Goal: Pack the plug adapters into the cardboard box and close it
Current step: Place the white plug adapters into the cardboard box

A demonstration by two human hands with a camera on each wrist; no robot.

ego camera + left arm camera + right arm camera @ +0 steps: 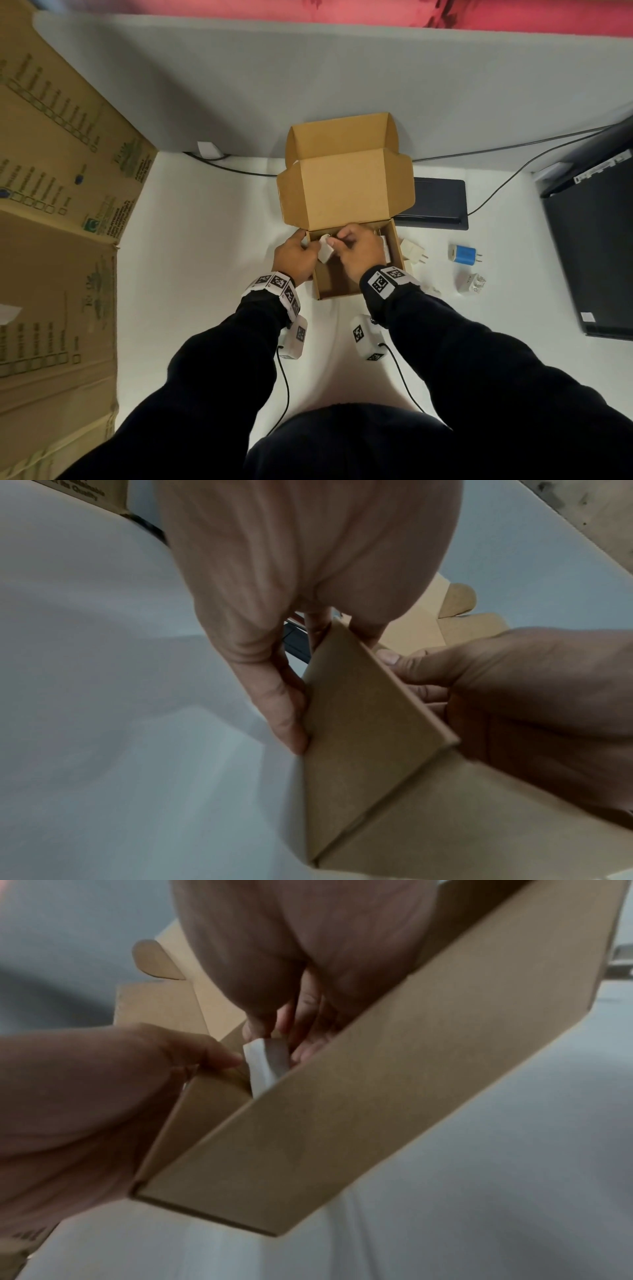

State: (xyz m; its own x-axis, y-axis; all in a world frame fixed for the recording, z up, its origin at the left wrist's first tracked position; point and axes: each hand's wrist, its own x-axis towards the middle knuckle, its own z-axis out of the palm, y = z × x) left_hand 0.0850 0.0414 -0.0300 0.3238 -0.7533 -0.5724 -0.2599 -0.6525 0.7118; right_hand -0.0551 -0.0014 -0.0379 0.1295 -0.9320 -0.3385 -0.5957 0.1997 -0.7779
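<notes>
**A:** What is shown nearest the camera?

**B:** Two forearms in dark sleeves are extended forward, each wrist banded with black-and-white square-coded markers. The left hand [295,255] is set against the left wall of the small brown cardboard box [399,251]; its fingers are laid along the outer face and its thumb is hooked over the rim, so the wall is pinched. The right hand [356,248] is lowered into the box, and a white block-shaped plug adapter [324,253] is pinched between its thumb and curled fingertips at the box's left inner side.

**A:** How is the box positioned?

**B:** It is stood on the white table [205,240], lid raised and leaning away from the person.

**A:** Where are the other adapters located?

**B:** To the right of the box: a cream adapter with two prongs [412,253] just beside the wall, a blue-and-white adapter [463,255] further right, and a white adapter with folded prongs [472,283] nearer the person.

**A:** What is found beyond, and is any writing legible?

**B:** A flat black rectangular device [442,202] is placed behind the box. Print is carried on the large cardboard carton [61,192] at left, but it cannot be read.
</notes>
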